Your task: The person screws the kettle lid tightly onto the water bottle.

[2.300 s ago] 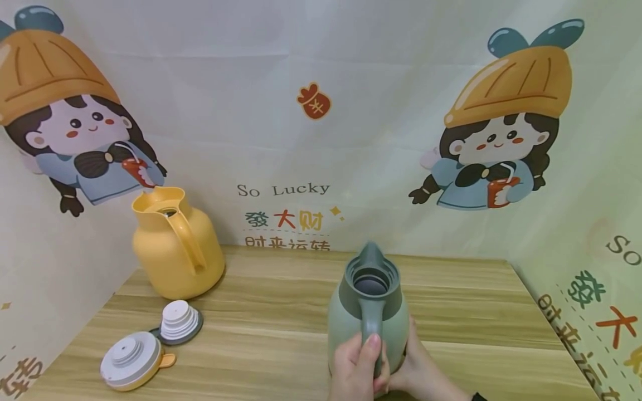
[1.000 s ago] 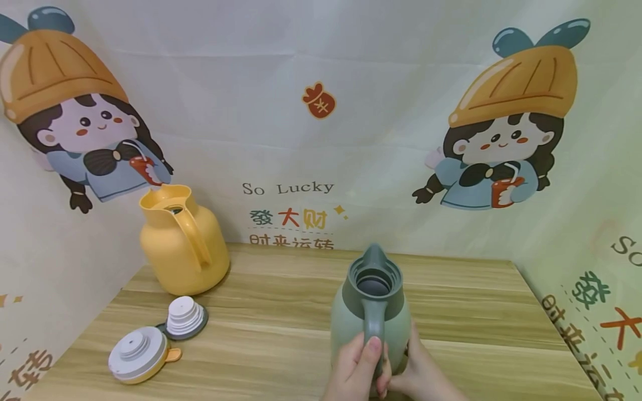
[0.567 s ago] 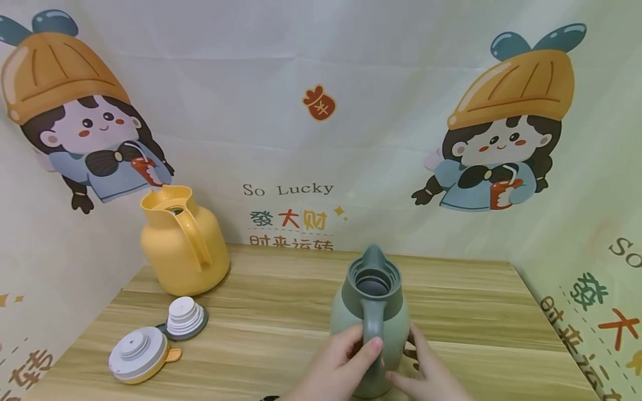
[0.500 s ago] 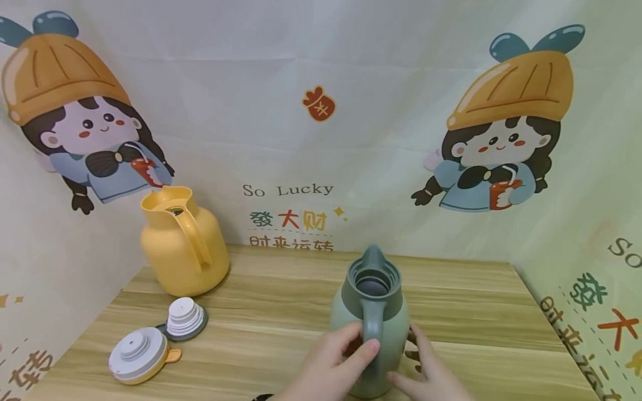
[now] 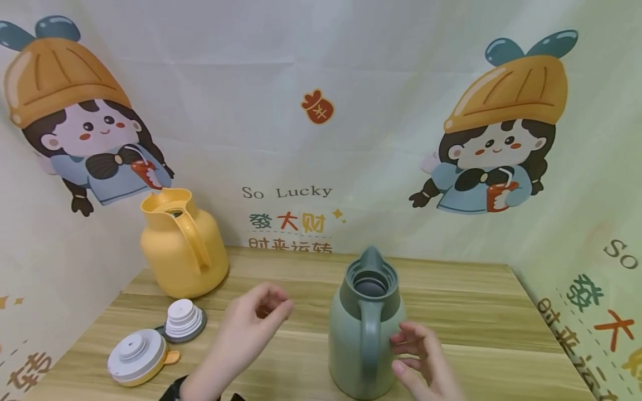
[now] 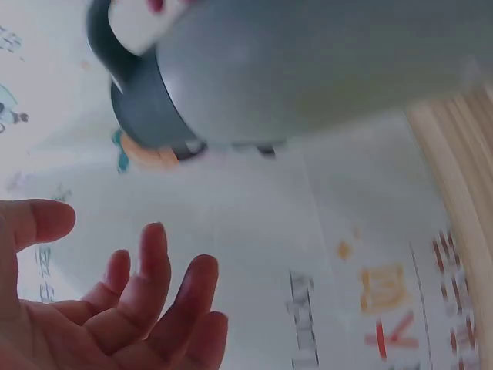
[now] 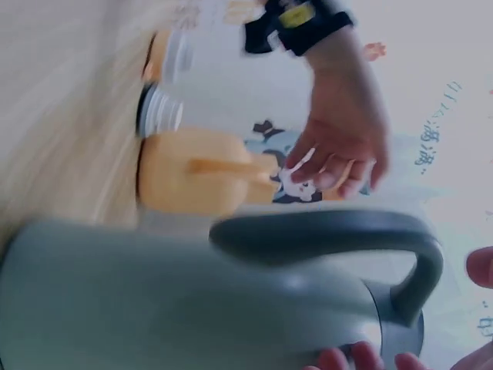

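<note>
A pale green thermos jug [image 5: 346, 328] with a dark grey-green collar and handle stands upright on the table, its mouth uncovered. My right hand [image 5: 423, 359] is at the jug's right side, fingers loosely bent; whether they touch it I cannot tell. To the left of the jug, my left hand [image 5: 251, 320] is in the air, relaxed and holding nothing. The left wrist view shows its spread fingers [image 6: 154, 270] apart from the jug. In the right wrist view the jug's handle [image 7: 331, 231] is free of both hands.
A yellow thermos jug [image 5: 183, 256], also uncovered, stands at the back left. Before it lie a white stopper lid with a dark base [image 5: 183, 320] and a white lid with a yellow rim and tab [image 5: 135, 356]. Printed cloth [image 5: 371, 150] hangs behind the wooden table [image 5: 461, 301].
My left hand has let go of the green jug's handle and moved left, away from it. The right hand's fingers have loosened at the jug's side. The jug stays in place.
</note>
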### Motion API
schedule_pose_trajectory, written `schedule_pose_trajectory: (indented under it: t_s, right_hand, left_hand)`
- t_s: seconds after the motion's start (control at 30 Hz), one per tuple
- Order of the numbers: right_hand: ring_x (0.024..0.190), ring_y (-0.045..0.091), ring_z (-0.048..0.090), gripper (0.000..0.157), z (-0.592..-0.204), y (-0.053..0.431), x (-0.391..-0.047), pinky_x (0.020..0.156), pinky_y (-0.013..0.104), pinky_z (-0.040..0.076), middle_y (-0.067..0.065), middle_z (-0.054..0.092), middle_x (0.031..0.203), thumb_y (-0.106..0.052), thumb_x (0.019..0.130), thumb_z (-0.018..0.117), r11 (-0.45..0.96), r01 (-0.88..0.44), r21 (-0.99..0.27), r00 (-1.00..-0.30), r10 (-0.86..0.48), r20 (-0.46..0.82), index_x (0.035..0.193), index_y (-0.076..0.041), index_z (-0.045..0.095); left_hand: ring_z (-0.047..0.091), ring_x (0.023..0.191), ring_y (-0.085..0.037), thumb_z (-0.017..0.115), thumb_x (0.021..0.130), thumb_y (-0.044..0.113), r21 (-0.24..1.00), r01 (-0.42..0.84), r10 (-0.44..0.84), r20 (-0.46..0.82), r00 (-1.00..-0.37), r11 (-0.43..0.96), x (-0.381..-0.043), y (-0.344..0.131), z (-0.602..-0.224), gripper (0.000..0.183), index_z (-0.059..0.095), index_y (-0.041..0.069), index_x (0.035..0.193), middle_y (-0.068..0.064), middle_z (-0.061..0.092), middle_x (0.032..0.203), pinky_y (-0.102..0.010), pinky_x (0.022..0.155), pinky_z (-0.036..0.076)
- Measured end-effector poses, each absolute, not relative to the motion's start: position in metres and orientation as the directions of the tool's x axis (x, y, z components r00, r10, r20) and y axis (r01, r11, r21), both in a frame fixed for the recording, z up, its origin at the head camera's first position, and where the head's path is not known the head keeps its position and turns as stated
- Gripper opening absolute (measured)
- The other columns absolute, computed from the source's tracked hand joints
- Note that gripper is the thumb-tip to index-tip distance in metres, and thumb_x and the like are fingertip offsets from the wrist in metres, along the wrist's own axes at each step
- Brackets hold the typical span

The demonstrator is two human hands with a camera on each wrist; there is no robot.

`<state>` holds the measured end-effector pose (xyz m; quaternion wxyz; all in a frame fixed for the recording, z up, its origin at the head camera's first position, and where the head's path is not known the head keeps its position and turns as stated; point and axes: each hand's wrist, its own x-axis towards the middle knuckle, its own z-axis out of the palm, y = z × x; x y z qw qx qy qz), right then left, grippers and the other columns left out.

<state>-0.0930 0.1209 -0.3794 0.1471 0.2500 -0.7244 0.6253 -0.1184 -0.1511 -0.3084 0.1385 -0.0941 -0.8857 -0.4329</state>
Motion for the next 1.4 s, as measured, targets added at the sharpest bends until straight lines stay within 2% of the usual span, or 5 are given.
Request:
schedule_pose_trajectory:
  t_s: [0.2,0.4,0.7,1.0,1.4]
  right_hand:
    - [0.101,0.012,0.054,0.031,-0.385,0.113,-0.094,0.083,0.023,0.043,0.001,0.057,0.112,0.01,0.091,0.035,-0.13,-0.49,-0.862,-0.795,-0.34,0.503,0.122,0.011,0.034]
    - [0.097,0.023,0.059,0.033,-0.379,0.098,-0.094,0.085,0.03,0.044,0.011,0.062,0.108,-0.005,0.1,0.025,-0.23,-0.434,-0.871,-0.748,-0.447,0.49,0.129,0.009,0.034]
    - [0.07,0.025,0.063,0.033,-0.381,0.077,-0.097,0.081,0.03,0.045,0.021,0.063,0.099,-0.002,0.101,0.021,-0.255,-0.549,-0.796,-0.698,-0.384,0.604,0.131,0.007,0.033]
    - [0.055,0.022,0.058,0.036,-0.376,0.067,-0.092,0.075,0.028,0.044,0.017,0.065,0.091,0.0,0.1,0.022,-0.244,-0.549,-0.8,-0.74,-0.304,0.6,0.135,0.004,0.031]
    - [0.052,0.024,0.056,0.037,-0.376,0.068,-0.091,0.069,0.03,0.047,0.015,0.066,0.09,-0.004,0.101,0.023,-0.231,-0.501,-0.834,-0.775,-0.308,0.551,0.138,0.001,0.026]
  left_hand:
    - [0.056,0.068,-0.011,0.062,0.088,0.024,0.648,0.231,-0.135,0.463,-0.876,0.725,-0.131,-0.199,-0.307,0.012,0.061,0.012,0.089,0.005,0.061,0.073,-0.031,0.064,0.046]
    - [0.055,0.063,-0.017,0.061,0.087,0.028,0.58,0.155,-0.263,0.571,-0.777,0.8,-0.146,-0.242,-0.317,0.021,0.062,0.01,0.076,-0.001,0.061,0.069,-0.033,0.058,0.04]
    - [0.051,0.092,-0.037,0.064,0.082,0.044,0.607,-0.041,-0.364,0.419,-0.832,0.794,-0.168,-0.285,-0.35,0.059,0.048,-0.005,0.11,-0.024,0.055,0.103,-0.049,0.071,0.04]
    - [0.013,0.114,-0.065,0.076,0.064,0.055,0.499,-0.122,-0.304,0.301,-0.904,0.858,-0.187,-0.317,-0.395,0.119,0.006,-0.001,0.143,-0.043,0.007,0.134,-0.073,0.085,0.02]
    - [0.025,0.103,-0.067,0.084,0.056,0.03,0.473,-0.243,-0.374,0.206,-0.904,0.847,-0.194,-0.318,-0.429,0.117,0.009,0.001,0.141,-0.045,0.01,0.13,-0.073,0.076,0.028]
